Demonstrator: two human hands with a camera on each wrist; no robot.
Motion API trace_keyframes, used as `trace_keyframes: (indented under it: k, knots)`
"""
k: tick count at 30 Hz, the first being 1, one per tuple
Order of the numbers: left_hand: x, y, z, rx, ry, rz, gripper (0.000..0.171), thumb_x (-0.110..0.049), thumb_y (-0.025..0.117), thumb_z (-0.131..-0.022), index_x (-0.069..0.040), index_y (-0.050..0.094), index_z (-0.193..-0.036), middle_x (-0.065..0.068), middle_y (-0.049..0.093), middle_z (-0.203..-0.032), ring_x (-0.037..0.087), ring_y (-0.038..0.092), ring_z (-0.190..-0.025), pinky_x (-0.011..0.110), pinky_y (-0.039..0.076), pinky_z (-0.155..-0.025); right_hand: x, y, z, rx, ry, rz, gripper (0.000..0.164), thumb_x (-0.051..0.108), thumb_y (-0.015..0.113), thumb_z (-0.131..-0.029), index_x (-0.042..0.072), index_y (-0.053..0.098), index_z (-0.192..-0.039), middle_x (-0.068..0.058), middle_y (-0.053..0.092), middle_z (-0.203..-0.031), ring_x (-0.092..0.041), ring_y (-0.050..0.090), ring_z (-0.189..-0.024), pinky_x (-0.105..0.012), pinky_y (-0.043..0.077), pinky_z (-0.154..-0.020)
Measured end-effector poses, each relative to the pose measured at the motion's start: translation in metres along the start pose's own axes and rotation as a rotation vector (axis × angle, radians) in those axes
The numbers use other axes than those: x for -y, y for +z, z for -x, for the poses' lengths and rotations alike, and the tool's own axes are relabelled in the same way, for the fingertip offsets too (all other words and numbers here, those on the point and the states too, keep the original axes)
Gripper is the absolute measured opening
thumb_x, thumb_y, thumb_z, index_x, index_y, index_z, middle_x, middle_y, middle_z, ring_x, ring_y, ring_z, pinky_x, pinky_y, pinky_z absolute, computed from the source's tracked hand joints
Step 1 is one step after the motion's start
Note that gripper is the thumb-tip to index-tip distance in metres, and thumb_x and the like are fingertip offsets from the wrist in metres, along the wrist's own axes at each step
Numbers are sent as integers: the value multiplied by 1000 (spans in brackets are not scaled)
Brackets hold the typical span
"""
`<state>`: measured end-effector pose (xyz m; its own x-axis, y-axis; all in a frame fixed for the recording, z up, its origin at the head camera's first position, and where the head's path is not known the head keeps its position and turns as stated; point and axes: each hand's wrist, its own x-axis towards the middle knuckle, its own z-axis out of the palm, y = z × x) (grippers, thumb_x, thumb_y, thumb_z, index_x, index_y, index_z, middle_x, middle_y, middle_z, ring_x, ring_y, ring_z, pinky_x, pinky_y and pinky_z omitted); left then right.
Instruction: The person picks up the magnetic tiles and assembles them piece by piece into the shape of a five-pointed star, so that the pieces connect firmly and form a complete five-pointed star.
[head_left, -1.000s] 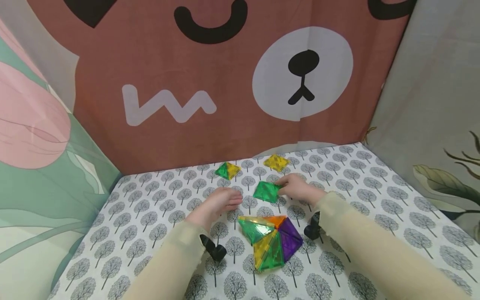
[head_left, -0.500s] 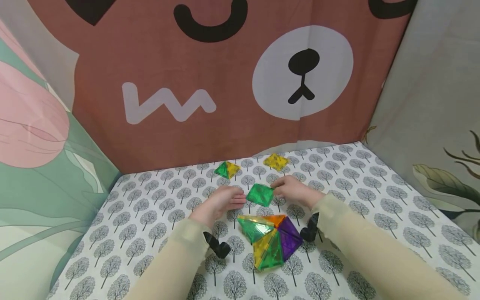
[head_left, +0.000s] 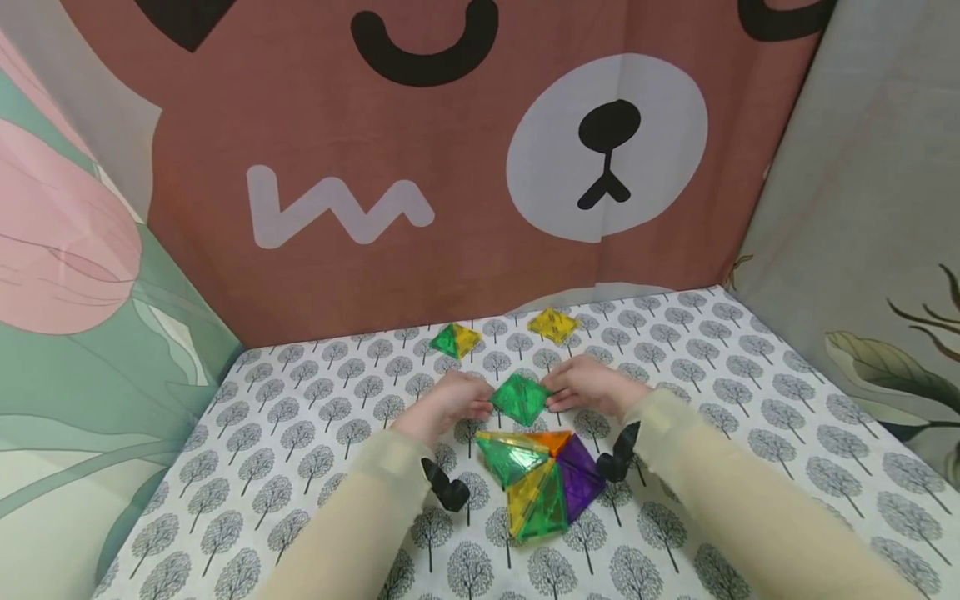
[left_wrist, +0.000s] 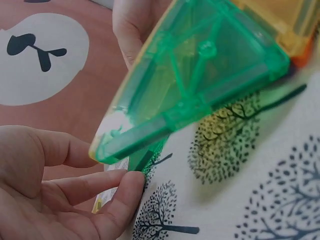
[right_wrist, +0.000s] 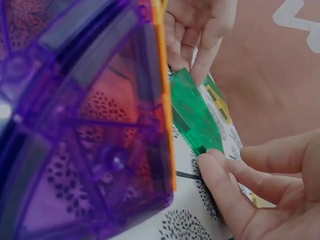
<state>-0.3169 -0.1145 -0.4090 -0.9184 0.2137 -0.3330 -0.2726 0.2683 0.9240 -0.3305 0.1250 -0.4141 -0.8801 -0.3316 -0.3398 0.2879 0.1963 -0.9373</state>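
Between the two hands a flat green diamond of magnetic tile [head_left: 521, 399] lies at the surface, one corner toward each hand. My left hand [head_left: 453, 396] pinches its left corner; the left wrist view shows the thumb and fingers of that hand [left_wrist: 75, 185] meeting there, partly behind a nearer tile. The right corner is pinched by my right hand [head_left: 588, 384], whose thumb presses the green edge in the right wrist view. Closer to the body stands a raised cluster of magnetic tiles [head_left: 536, 483], in green, yellow, orange and purple.
Near the back wall lie a green-and-yellow tile piece [head_left: 454, 341] and a yellow one [head_left: 553, 325]. Tree-printed cloth [head_left: 300, 425] covers the table. A brown bear-print curtain [head_left: 465, 275] hangs behind, with patterned curtains at both sides.
The green tile has shifted left and slightly nearer, turning so a corner faces the body. My left hand has come in to its left corner; the right hand has kept hold. The cluster has stayed put.
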Motion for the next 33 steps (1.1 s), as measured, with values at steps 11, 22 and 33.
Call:
trace_keyframes:
  k: [11, 22, 33]
  knots:
    - [-3, 4, 3, -68, 21, -91, 27, -6, 61, -94, 8, 64, -116, 18, 64, -112, 26, 67, -86, 33, 58, -79, -1, 2, -1, -29, -13, 17, 32, -3, 53, -98, -17, 53, -127, -26, 62, -112, -27, 68, -89, -36, 58, -83]
    - [10, 8, -7, -105, 11, 42, 18, 5, 60, -93, 10, 67, -109, 17, 67, -88, 18, 66, -71, 29, 59, -70, -1, 2, 1, -34, -11, 59, 31, -4, 52, -97, -16, 54, -126, -26, 61, -115, -29, 66, -93, -38, 56, -87]
    - [9, 9, -2, -103, 19, 43, 21, 4, 58, -95, 9, 68, -113, 16, 66, -89, 17, 67, -72, 29, 59, -71, -5, 0, 3, -37, -21, 157, 27, 0, 59, -95, -10, 62, -120, -9, 60, -82, -20, 59, -77, -30, 56, -69]
